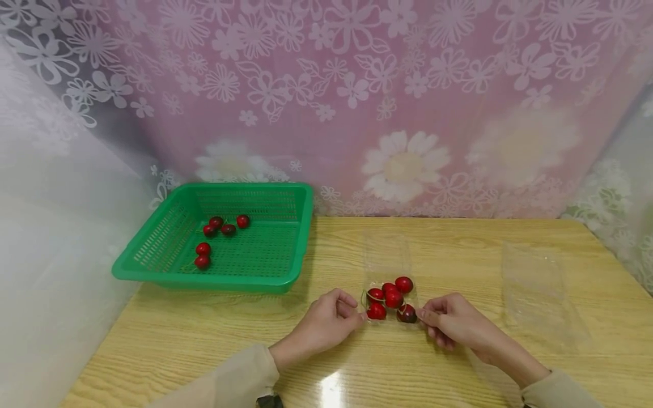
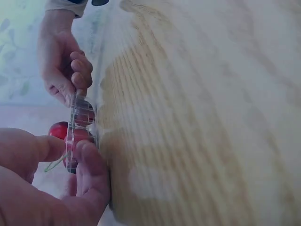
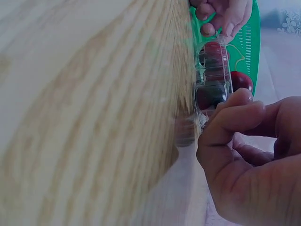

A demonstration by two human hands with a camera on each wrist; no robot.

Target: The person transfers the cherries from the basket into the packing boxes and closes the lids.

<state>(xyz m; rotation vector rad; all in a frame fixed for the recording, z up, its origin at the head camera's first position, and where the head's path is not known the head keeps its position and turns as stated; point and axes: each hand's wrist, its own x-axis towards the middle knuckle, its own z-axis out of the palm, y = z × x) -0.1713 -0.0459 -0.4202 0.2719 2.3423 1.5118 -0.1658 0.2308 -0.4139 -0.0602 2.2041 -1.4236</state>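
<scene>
A clear plastic box (image 1: 386, 258) lies opened on the table, its lid folded back toward the curtain. Several dark red cherries (image 1: 394, 298) with green stems fill its near half. My left hand (image 1: 326, 322) pinches the box's near left corner between thumb and fingers. At the near right corner, the thumb and forefinger of my right hand (image 1: 456, 323) hold the rim. The left wrist view shows the box wall (image 2: 74, 113) side-on between both hands. In the right wrist view, one cherry (image 3: 242, 82) rises above the box rim, and the right fingertips are partly hidden.
A green plastic basket (image 1: 265, 277) stands at the back left, with several cherries (image 1: 203, 249) inside. Another clear plastic box (image 1: 533, 283) lies opened on the right of the wooden table (image 1: 449, 243). A flowered curtain (image 1: 306, 141) hangs behind the table.
</scene>
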